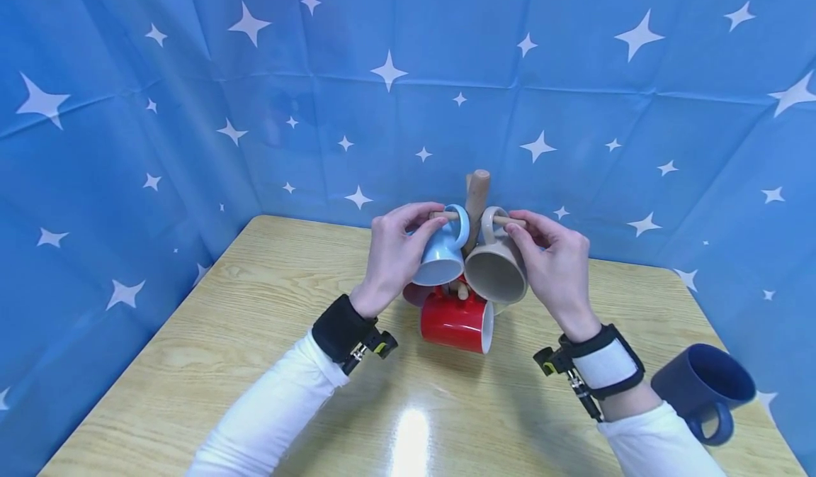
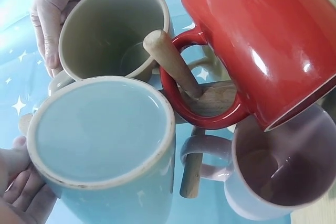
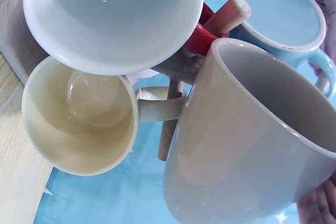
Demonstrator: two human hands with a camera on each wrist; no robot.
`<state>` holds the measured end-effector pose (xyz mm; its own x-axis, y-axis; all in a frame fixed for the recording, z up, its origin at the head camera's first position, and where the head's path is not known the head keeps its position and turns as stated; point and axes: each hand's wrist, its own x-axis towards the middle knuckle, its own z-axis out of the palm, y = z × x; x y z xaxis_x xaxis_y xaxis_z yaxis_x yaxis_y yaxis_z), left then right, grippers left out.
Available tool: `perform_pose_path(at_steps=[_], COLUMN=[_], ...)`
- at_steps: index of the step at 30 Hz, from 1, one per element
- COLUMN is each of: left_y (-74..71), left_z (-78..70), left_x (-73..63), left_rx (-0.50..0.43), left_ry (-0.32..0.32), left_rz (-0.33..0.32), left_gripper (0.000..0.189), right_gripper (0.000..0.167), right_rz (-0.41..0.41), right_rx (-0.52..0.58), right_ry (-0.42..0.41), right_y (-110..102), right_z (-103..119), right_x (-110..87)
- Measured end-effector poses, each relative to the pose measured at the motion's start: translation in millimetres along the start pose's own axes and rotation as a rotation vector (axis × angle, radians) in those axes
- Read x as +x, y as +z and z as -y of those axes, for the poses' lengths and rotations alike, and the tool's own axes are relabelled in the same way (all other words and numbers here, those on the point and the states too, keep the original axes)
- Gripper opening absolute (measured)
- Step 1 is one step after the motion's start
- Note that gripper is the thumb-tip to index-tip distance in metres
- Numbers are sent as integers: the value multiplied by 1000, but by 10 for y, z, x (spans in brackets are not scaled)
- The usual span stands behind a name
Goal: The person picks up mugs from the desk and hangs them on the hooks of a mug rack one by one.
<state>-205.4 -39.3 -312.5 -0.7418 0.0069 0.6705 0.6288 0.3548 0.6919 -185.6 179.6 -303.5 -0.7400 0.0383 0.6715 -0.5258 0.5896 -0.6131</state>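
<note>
A wooden mug tree stands near the table's far edge with several mugs hung on its pegs. My left hand pinches the tip of the upper left peg between thumb and fingers. The light blue mug hangs by its handle on that peg. On the other side, my right hand pinches the upper right peg's tip, where a beige mug hangs. Below and in front, a red mug lies sideways on a lower peg. A pale pink mug and a cream mug hang lower down.
A dark blue mug rests on the table at the right, close beside my right forearm. The wooden table is backed by a blue curtain with white stars. Both wrists wear black straps with small cameras.
</note>
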Motion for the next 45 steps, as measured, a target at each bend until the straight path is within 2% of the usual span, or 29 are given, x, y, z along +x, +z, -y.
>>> perform_pose_path(at_steps=[15,19,25,33,38,45], left_y=[-1,4,10,-15,-6,16], left_z=[74,95,134,190,220,263], left_x=[112,154,238,352,408,518], left_rx=[-54,-67,-73,-79,-79,-92], left_ry=[-100,-109,-118,-163,-168,-136], left_rz=[53,75,129,204,239,296], left_gripper=[25,25,25,26,28,28], right_gripper=[19,19,21,20,20,21], right_rz=[-54,-67,-70,-72,-72,-61], right_rx=[-36,-47,-72,-136,-167,-205], right_ry=[-114,-143,-157,-206,-237,-260], right_y=[15,13,-10,-2,4,3], right_z=[14,24,70,130,158,225], right_x=[-80,-107,-137,-166,-182,-192])
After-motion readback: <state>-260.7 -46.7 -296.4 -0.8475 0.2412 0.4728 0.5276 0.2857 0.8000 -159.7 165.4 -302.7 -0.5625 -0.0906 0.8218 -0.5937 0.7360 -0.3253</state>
